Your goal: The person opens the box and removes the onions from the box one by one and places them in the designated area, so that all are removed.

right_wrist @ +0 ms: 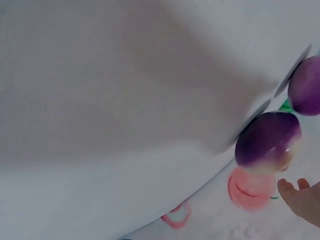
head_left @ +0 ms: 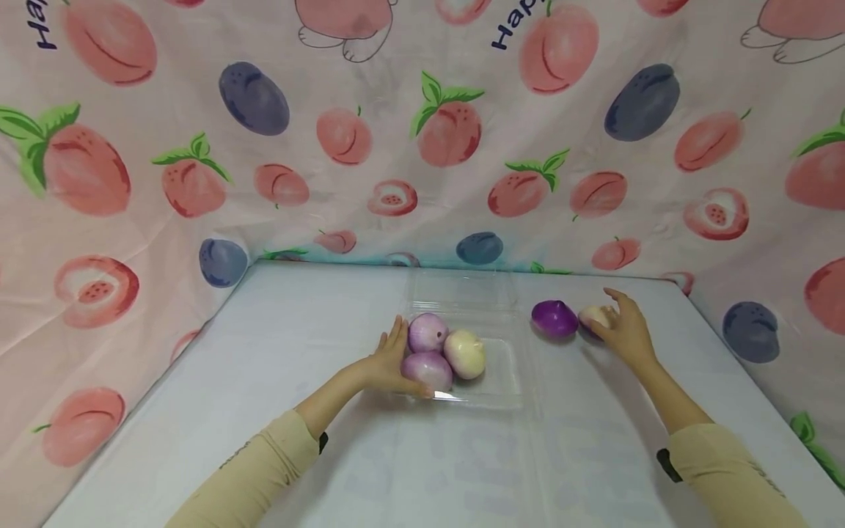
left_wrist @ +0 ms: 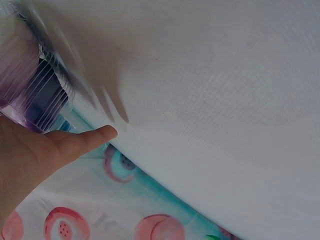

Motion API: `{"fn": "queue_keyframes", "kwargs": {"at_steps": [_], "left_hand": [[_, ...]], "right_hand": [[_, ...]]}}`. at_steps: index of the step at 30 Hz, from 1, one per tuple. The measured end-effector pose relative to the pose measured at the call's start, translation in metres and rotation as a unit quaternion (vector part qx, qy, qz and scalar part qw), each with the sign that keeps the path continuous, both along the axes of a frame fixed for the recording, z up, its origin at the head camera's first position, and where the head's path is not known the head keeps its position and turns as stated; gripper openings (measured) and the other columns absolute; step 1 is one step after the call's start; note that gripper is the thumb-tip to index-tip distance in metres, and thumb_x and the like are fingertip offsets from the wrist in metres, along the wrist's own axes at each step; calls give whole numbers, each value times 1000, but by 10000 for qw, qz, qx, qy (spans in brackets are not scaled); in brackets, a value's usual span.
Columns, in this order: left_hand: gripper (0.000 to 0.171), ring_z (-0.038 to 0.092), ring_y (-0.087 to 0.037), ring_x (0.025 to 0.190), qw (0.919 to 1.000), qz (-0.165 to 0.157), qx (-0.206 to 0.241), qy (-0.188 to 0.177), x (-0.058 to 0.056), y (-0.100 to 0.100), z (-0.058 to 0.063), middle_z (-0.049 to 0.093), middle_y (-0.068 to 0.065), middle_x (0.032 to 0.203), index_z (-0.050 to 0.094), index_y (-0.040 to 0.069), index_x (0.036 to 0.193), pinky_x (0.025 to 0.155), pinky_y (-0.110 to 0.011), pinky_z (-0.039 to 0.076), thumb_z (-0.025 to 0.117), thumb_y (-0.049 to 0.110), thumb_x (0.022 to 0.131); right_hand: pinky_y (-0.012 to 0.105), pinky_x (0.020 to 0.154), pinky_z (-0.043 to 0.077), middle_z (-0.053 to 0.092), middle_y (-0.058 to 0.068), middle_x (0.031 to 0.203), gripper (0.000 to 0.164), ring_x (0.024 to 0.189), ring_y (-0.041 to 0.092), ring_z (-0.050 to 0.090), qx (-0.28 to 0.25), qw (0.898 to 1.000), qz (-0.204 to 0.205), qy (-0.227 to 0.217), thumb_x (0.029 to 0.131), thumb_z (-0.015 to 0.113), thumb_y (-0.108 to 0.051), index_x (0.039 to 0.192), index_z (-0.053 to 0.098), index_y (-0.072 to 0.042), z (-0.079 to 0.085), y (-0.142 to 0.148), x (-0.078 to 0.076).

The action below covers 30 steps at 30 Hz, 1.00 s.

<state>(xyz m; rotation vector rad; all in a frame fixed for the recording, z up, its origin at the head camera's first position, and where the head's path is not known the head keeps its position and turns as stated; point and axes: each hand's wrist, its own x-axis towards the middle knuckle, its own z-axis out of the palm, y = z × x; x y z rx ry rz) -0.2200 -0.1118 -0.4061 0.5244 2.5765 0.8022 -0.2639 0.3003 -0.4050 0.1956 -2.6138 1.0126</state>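
A clear plastic box (head_left: 505,367) lies with its lid (head_left: 462,290) folded back. Inside its left part are three onions: a light purple one (head_left: 428,334), another light purple one (head_left: 429,370) and a yellowish white one (head_left: 466,355). My left hand (head_left: 388,363) rests along the box's left side, fingers straight and thumb at the front edge. To the right of the box sit a deep purple onion (head_left: 554,320) and a purple onion with a pale top (right_wrist: 268,142). Around that pale-topped onion my right hand (head_left: 627,330) spreads its fingers; the right wrist view shows a gap between fingertips and onion.
A white-covered table (head_left: 297,315) carries everything. Behind and at both sides hangs a fruit-printed cloth (head_left: 396,132), meeting the table's back edge just beyond the lid. In the left wrist view, the box's ribbed wall (left_wrist: 50,95) stands close to the thumb side.
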Motion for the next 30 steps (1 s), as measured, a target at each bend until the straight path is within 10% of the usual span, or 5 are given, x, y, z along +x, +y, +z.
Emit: {"fn": "queue_keyframes", "kwargs": {"at_steps": [30], "left_hand": [[131,-13,-48,140,9999,8,-33,-95,1,1,4,-25,-19,153,-15,-3,147,110,-65,11,77,53,71]], "right_hand": [[49,97,44,55,27,125,53,115,43,53,-244,9866,1605,-138,81,72,-5,127,50,9,2,-80,22]]}}
